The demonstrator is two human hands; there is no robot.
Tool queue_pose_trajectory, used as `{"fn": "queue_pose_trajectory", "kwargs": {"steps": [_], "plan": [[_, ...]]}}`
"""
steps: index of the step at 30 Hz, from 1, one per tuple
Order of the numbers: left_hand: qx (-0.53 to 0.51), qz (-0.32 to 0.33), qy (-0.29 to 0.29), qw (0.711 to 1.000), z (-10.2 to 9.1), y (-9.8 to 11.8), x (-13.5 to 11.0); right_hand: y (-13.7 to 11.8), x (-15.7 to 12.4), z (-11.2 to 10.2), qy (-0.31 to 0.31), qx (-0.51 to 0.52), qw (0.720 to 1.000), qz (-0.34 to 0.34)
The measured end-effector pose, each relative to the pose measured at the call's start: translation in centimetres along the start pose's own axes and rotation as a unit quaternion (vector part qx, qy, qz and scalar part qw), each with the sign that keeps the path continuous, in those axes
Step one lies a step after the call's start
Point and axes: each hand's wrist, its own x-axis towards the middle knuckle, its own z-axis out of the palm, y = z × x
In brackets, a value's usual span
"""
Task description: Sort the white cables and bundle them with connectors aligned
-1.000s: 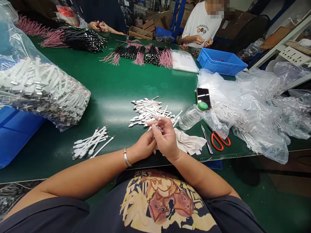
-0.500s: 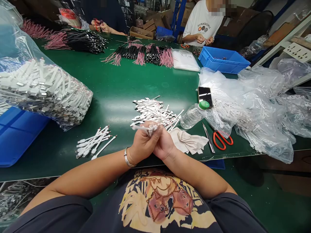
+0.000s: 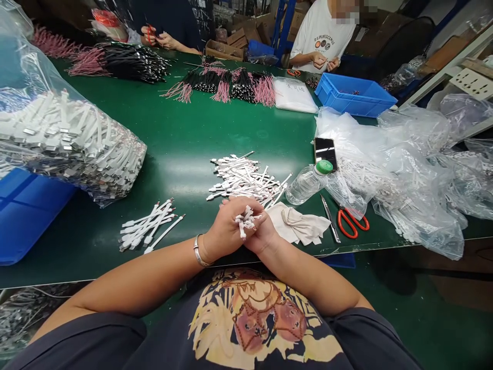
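Because the short white cables (image 3: pixel 245 218) are light and limp, gripping at the stiff connector ends (image 3: pixel 242 234) is advised, and 1 bundle is clasped between the left hand (image 3: pixel 226 229) and right hand (image 3: pixel 264 235).

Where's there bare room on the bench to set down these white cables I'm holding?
The widest bare green bench lies between the bulging bag of white cables, the loose cable pile and the black-and-pink wire bundles. Right of the pile is crowded: water bottle, phone, scissors, cloth.

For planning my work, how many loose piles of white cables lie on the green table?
2: one pile ahead of the right hand, another pile beside the left hand.
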Motion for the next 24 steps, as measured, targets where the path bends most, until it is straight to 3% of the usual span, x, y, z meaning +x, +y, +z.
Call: {"fn": "queue_pose_trajectory", "kwargs": {"steps": [3, 5, 9, 14, 18, 24], "plan": [[-0.006, -0.004, -0.008, 1.000, -0.4, 0.1, -0.1, -0.9, -0.5, 0.3, -0.014, 0.127, 0.988, 0.088], [-0.003, -0.027, -0.004, 1.000, -0.5, 0.1, -0.4, -1.4, -0.8, 0.4, 0.004, 0.159, 0.982, 0.106], [-0.019, -0.075, 0.004, 0.997, -0.2, 0.0, -0.8, -1.5, -1.1, 0.1, 0.017, 0.170, 0.979, 0.115], [-0.041, -0.096, -0.035, 0.994, -0.4, 0.6, -0.1, -1.1, -1.5, -0.4, -0.002, 0.169, 0.977, 0.131], [-0.034, -0.113, -0.002, 0.993, -1.4, 0.4, 0.1, -1.4, -1.8, -1.1, -0.010, 0.149, 0.981, 0.125], [0.019, -0.153, -0.012, 0.988, -1.7, -2.3, -1.7, -1.8, -2.4, -2.5, 0.094, 0.146, 0.975, 0.136]]}}
